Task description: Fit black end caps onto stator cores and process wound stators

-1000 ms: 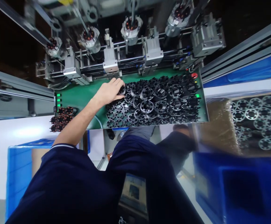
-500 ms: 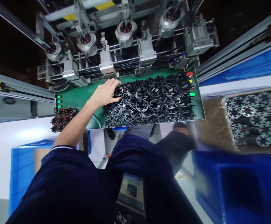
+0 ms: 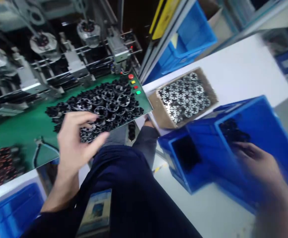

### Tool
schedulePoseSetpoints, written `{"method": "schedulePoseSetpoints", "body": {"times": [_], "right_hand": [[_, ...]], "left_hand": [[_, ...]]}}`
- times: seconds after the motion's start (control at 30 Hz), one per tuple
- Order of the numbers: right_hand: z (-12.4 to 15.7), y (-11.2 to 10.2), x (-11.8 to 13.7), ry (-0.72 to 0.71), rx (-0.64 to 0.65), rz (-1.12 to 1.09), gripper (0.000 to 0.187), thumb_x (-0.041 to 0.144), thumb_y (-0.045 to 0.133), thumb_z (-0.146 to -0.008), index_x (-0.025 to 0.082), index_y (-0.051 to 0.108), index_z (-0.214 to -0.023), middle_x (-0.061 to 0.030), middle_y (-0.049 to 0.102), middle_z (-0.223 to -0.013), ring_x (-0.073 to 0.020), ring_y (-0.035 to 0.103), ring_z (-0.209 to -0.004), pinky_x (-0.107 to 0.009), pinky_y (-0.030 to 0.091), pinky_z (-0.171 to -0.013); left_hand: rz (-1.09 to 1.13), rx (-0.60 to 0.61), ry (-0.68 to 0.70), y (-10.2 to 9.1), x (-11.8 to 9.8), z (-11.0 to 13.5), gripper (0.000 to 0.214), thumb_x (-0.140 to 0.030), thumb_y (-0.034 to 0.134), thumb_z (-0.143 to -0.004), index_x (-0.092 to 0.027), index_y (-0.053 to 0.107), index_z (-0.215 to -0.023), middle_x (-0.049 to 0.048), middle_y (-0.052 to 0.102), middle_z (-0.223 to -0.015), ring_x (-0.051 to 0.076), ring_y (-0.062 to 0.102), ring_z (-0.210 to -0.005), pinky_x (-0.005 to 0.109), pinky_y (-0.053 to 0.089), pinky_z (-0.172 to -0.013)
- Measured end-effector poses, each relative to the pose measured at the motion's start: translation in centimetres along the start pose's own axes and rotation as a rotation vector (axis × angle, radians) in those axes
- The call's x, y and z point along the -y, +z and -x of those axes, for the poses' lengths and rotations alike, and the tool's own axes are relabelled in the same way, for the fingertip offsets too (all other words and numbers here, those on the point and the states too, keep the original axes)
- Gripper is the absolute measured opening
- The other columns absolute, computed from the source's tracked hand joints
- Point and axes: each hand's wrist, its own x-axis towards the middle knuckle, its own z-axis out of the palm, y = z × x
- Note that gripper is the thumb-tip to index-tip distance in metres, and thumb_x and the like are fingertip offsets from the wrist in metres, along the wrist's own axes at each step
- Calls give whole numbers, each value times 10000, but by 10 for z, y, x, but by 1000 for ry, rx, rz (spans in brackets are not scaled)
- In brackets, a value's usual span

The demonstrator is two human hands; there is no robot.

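Note:
My left hand (image 3: 75,142) is held with thumb and fingers apart, just in front of a pile of black ring-shaped parts (image 3: 101,112) on the green work surface (image 3: 27,124). Nothing shows between its fingers. Away to the right, my right hand (image 3: 259,162) reaches into a blue bin (image 3: 265,115). Its fingers are blurred and partly hidden beside black parts (image 3: 232,129) in that bin, so any hold is not clear.
A machine with metal clamps (image 3: 76,66) runs along the back. Pliers (image 3: 41,143) and copper-wound parts (image 3: 0,165) lie to the left. A cardboard box (image 3: 164,117) of metal rings stands on the white table (image 3: 245,66). Coloured buttons (image 3: 135,87) sit at the surface's right end.
The view has swung to the right. My left hand has come off the black rings toward me and opened. My right hand has come into view at the blue bin.

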Motion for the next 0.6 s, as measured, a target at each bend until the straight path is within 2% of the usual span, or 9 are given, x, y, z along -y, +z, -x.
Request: {"method": "schedulePoseSetpoints", "body": {"times": [0.07,0.13,0.2,0.27,0.33,0.4,0.47,0.6], "right_hand": [[-16,4,-35,181,2,-13,414,-144,814,-791,237,736,-649,-7,709,-582,-176,614,-402,-334,475,-452],[-24,8,-61,301,-14,-63,379,-95,831,-813,264,720,-762,-5,740,-620,-189,654,-413,-321,486,-447],[-25,9,-81,345,-31,-127,363,-11,903,-803,278,686,-837,-6,776,-676,-182,691,-444,-292,493,-454],[-20,9,-95,335,-31,-188,369,59,977,-746,260,685,-848,-18,807,-730,-169,719,-482,-263,491,-470],[-12,7,-106,304,-12,-246,332,120,1020,-707,226,737,-843,-37,829,-772,-156,718,-504,-251,493,-484],[-6,5,-113,286,-4,-296,279,171,1035,-717,205,784,-832,-62,838,-786,-152,695,-498,-263,495,-480],[-2,3,-118,278,-41,-329,242,201,1025,-757,204,806,-861,-84,855,-822,-159,689,-501,-285,519,-488],[-1,1,-117,255,-122,-330,243,235,994,-830,204,837,-1012,-73,853,-833,-170,698,-527,-314,570,-543]], "left_hand": [[102,205,142,60,-35,-23,328,-421,908,-1042,-346,795,-1340,51,827,-1240,309,785,-1136,502,668,-958],[110,392,263,125,-56,-58,213,-436,786,-1144,-288,816,-1295,64,838,-1250,291,784,-1173,479,633,-1060],[-31,603,330,192,-64,-98,218,-352,675,-1188,-271,831,-1316,81,833,-1316,302,760,-1301,456,607,-1094],[-278,812,384,253,-66,-133,319,-288,622,-1177,-271,822,-1425,112,793,-1449,329,700,-1453,464,596,-1110],[-458,929,414,303,-67,-158,445,-175,572,-1137,-261,807,-1505,140,767,-1524,345,694,-1473,475,596,-1113],[-548,983,434,338,-67,-171,521,-85,564,-1075,-231,825,-1501,169,775,-1519,365,718,-1437,484,598,-1116],[-606,1018,455,361,-67,-179,519,-67,617,-1022,-209,853,-1461,187,794,-1482,384,737,-1400,491,598,-1129],[-702,1079,507,380,-63,-190,476,-132,721,-956,-222,896,-1389,179,794,-1475,407,729,-1379,524,595,-1157]]}}
